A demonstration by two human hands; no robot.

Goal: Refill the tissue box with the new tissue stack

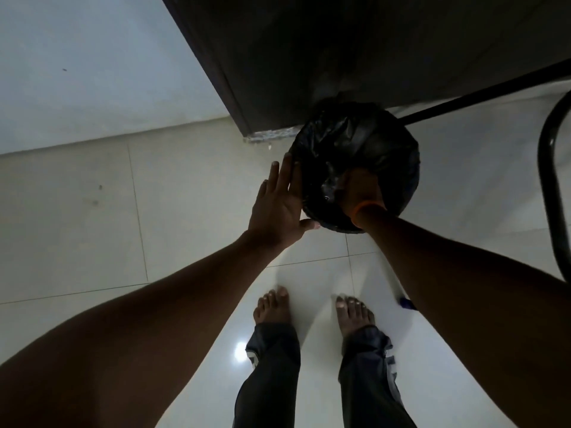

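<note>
No tissue box or tissue stack shows in the head view. A round bin lined with a black plastic bag [370,140] stands on the floor in front of me. My left hand [278,205] lies flat and open against the bin's left side, fingers straight, thumb under its near rim. My right hand [361,189], with an orange band at the wrist, reaches down into the bin's mouth. Its fingers are hidden in the black bag, so whether it holds anything is unclear.
A dark wooden cabinet [340,57] rises right behind the bin. A black metal tube frame [547,180] curves along the right edge. My bare feet [272,307] stand on glossy pale tiles. A small blue object [408,303] lies under my right forearm. A white wall [92,72] is at the left.
</note>
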